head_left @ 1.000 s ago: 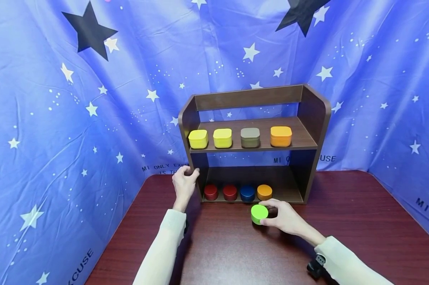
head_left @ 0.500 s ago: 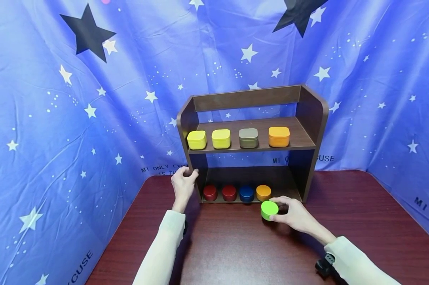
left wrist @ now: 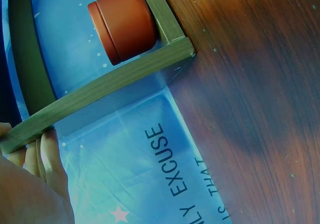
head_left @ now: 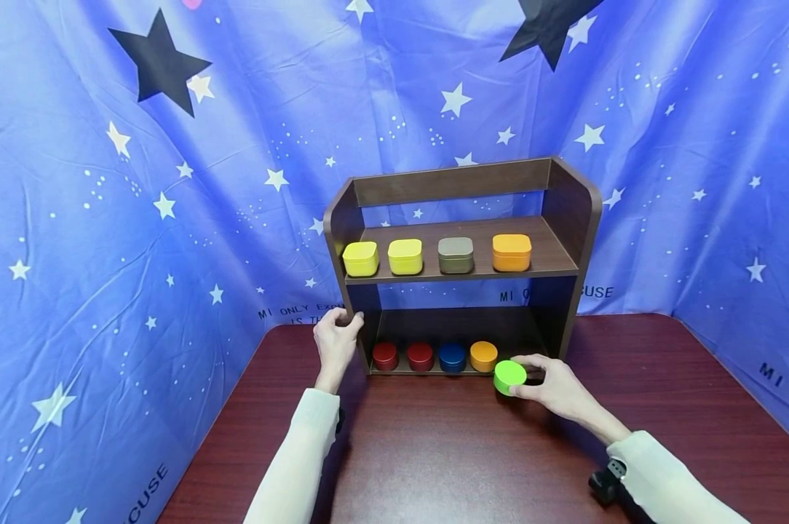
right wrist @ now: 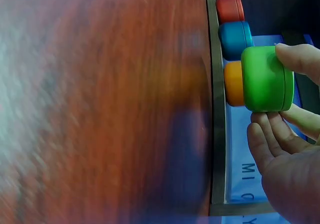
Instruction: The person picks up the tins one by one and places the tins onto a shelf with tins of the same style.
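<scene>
In the head view my right hand (head_left: 558, 389) pinches a round lime-green tin (head_left: 509, 378) between thumb and fingers, in front of the lower shelf's right part. The right wrist view shows that green tin (right wrist: 267, 79) close up, partly covering the orange round tin (right wrist: 233, 83) behind it. My left hand (head_left: 335, 346) grips the left side panel of a dark brown two-tier shelf (head_left: 456, 183); in the left wrist view its fingers (left wrist: 52, 159) wrap the panel's edge. Along the lower tier stand two red tins (head_left: 386, 356), a blue tin (head_left: 452, 357) and an orange tin (head_left: 483, 356).
On the upper tier sit two yellow square tins (head_left: 360, 259), a grey-green one (head_left: 456, 255) and an orange one (head_left: 512, 252). The shelf stands on a reddish-brown table (head_left: 427, 451). A blue star-patterned curtain (head_left: 237, 182) hangs behind and at the sides.
My right hand has carried the green tin rightward and slightly toward the shelf, from in front of the orange round tin to just right of it. The left hand keeps its hold on the panel.
</scene>
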`<state>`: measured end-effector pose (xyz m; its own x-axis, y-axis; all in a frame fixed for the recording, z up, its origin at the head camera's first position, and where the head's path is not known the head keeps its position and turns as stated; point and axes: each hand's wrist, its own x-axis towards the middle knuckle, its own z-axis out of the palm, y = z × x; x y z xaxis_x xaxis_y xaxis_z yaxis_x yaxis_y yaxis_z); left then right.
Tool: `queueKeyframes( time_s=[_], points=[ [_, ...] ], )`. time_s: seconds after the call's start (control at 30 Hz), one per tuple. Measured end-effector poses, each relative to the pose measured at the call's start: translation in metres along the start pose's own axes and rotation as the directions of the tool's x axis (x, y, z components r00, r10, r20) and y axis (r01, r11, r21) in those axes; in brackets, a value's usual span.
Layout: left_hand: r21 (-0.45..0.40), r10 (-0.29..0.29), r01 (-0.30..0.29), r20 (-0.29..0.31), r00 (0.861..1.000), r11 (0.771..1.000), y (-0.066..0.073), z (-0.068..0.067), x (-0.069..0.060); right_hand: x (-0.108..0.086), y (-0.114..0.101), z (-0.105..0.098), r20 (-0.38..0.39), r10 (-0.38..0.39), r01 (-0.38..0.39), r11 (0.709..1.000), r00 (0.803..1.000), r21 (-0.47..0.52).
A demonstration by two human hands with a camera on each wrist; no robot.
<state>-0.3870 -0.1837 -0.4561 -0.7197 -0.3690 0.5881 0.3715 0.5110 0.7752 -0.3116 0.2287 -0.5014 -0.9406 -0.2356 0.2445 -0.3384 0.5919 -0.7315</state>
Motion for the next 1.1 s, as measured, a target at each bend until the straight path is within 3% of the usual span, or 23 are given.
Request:
queueKeyframes(
  time_s=[0.7, 1.1],
  points=[
    [0.004, -0.013, 0.013, 0.009, 1.0, 1.0, 0.001, 0.0, 0.001, 0.011, 0.014, -0.009, -0.085, 0.031, -0.035, 0.998, 0.996, -0.044],
    [0.012, -0.017, 0.017, 0.008, 1.0, 1.0, 0.0, 0.001, 0.001, 0.014, 0.006, -0.007, -0.137, 0.05, -0.058, 0.997, 0.989, -0.058]
  ],
)
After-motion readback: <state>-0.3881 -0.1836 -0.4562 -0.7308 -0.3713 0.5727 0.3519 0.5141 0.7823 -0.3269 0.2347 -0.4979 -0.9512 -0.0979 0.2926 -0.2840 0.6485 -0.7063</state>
